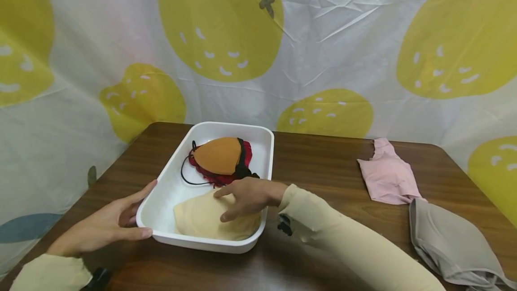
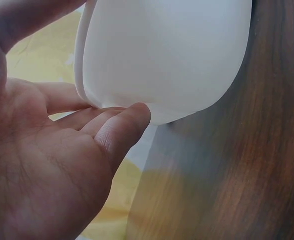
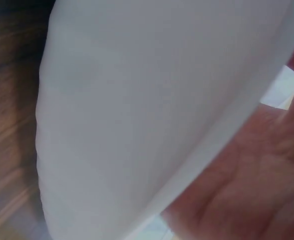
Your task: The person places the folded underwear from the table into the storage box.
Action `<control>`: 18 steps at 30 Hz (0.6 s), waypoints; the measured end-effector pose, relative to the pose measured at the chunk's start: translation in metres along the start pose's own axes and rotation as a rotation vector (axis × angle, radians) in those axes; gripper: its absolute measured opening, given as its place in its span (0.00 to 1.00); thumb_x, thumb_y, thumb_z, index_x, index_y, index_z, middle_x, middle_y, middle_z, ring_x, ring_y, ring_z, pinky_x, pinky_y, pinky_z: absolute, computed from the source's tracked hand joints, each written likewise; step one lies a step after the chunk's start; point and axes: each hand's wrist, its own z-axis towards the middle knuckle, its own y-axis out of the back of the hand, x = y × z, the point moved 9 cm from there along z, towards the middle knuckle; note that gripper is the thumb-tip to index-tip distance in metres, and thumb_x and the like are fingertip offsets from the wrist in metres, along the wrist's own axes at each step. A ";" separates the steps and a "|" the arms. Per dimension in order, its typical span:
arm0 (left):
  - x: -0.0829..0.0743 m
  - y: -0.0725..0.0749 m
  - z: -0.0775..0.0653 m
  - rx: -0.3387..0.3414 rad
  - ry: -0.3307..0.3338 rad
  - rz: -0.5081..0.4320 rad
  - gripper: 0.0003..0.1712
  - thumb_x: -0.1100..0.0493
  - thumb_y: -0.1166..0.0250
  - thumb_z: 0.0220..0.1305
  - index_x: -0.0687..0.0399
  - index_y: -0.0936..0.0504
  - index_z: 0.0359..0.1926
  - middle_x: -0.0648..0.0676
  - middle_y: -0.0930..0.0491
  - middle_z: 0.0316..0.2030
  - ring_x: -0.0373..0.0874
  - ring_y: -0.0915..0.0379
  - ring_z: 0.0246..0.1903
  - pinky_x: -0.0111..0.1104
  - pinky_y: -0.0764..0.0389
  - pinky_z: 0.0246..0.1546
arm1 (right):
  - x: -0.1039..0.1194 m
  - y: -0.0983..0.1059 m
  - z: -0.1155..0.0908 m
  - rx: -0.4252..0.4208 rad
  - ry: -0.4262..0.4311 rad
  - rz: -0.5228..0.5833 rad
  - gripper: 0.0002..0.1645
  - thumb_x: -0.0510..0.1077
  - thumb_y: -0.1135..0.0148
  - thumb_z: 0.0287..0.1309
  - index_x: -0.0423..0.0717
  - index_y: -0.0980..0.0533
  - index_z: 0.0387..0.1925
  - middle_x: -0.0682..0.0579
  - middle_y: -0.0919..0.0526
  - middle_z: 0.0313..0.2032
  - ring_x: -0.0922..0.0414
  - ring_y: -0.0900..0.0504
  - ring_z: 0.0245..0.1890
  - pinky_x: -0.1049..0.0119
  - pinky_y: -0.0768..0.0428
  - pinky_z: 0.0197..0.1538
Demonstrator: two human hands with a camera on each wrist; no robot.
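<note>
Both hands are at work on the tray, well apart from each other: the left hand [image 1: 105,223] grips its near-left corner, thumb at the near end and fingers along the outer left side, while the right hand [image 1: 250,196] reaches in over the right rim with its fingers loosely spread on a beige bra [image 1: 202,217]. Pale yellow sleeves [image 1: 347,237] cover the forearms. That bra lies in the near end of the white plastic tray [image 1: 206,245], which stands on the left half of a brown wood-grain table [image 1: 319,160]. Near the table's right edge lies a taupe bra [image 1: 452,241]. Farther in the tray, an orange bra [image 1: 220,156] with black trim rests on a red lacy garment [image 1: 248,152], and a thin black cord [image 1: 182,176] loops out to the left on the tray floor. Toward the table's far right corner, a pink bralette [image 1: 389,176] lies with its near end at the taupe bra's far end. Behind the far edge hangs a white curtain [image 1: 307,48] printed with large yellow fruit.
</note>
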 end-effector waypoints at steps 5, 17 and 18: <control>-0.001 -0.001 0.000 -0.004 -0.006 0.009 0.58 0.66 0.35 0.66 0.63 0.70 0.79 0.74 0.75 0.76 0.17 0.38 0.63 0.17 0.25 0.55 | -0.001 0.005 -0.010 -0.036 0.081 0.023 0.32 0.57 0.36 0.65 0.57 0.28 0.68 0.52 0.24 0.67 0.56 0.27 0.67 0.58 0.30 0.72; 0.002 0.002 -0.001 -0.018 0.023 0.035 0.58 0.65 0.34 0.66 0.62 0.70 0.79 0.73 0.74 0.77 0.16 0.38 0.62 0.17 0.25 0.54 | -0.016 0.052 -0.051 -0.315 0.316 0.211 0.15 0.46 0.37 0.68 0.46 0.19 0.52 0.52 0.12 0.46 0.62 0.14 0.46 0.67 0.15 0.50; 0.001 0.002 -0.001 -0.014 0.021 0.031 0.58 0.65 0.34 0.66 0.61 0.70 0.79 0.73 0.74 0.77 0.17 0.38 0.62 0.17 0.25 0.55 | -0.019 0.057 -0.056 -0.357 0.329 0.222 0.13 0.44 0.37 0.67 0.46 0.19 0.51 0.53 0.11 0.44 0.64 0.15 0.43 0.68 0.15 0.48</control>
